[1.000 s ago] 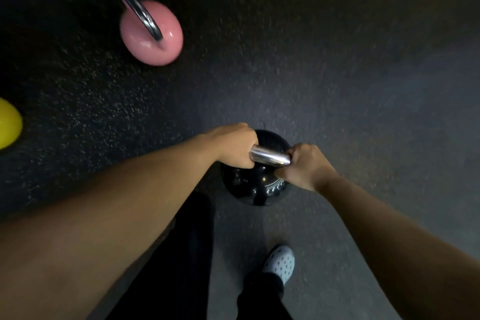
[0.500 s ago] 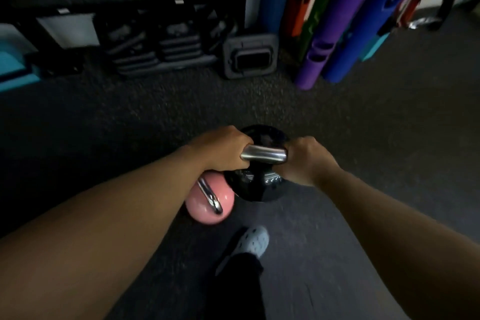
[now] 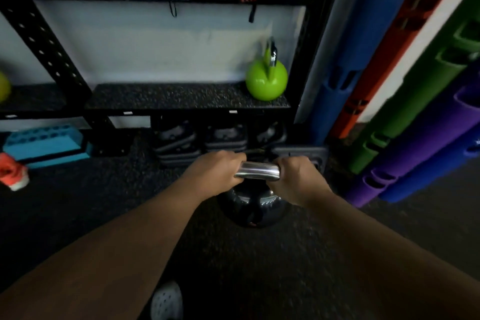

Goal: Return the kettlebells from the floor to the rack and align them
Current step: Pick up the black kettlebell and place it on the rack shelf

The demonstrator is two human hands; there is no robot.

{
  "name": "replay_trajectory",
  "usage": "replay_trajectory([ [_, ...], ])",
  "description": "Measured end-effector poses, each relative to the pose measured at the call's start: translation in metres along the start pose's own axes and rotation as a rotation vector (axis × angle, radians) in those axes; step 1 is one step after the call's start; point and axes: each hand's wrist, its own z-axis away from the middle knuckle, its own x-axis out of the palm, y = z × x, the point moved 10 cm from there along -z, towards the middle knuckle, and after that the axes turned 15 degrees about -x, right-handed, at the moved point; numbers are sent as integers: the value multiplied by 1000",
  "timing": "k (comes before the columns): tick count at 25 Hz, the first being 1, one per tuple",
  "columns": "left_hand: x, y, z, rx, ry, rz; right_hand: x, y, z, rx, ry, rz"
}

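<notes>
A black kettlebell (image 3: 253, 206) with a chrome handle hangs in front of me, above the dark floor. My left hand (image 3: 215, 173) grips the left end of the handle and my right hand (image 3: 296, 176) grips the right end. Straight ahead stands the black rack (image 3: 187, 97) with a speckled rubber shelf. A green kettlebell (image 3: 266, 80) sits upright at the shelf's right end. The rest of that shelf section is bare. A yellow-green ball shape (image 3: 4, 86) shows at the far left edge of the shelf.
Dark weights (image 3: 179, 143) are stacked on the floor under the shelf. Blue, red, green and purple foam rollers (image 3: 405, 122) lean at the right. A blue block (image 3: 44, 144) and an orange shoe (image 3: 11, 171) lie at the left. My white shoe (image 3: 166, 302) is below.
The view has lifted from the floor to the rack, which is now close. The black kettlebell has come along in both hands. The pink kettlebell has left the view.
</notes>
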Motion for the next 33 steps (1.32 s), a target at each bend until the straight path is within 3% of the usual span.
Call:
replay_trajectory([
  [3,-25,-60,-78,-17,87,-27,-1,1,-109,-102,57,40],
  [9,-27,-185,-243,-45,158,-34,42,39,-309,-110,82,94],
  [16,-36,-241,-405,-54,203,11,36,102,-469,-130,197,137],
  [24,-33,-267,-512,-168,95,113,33,149,-561,-90,181,109],
  [33,-25,-289,-547,-294,85,201,44,175,-599,54,80,92],
])
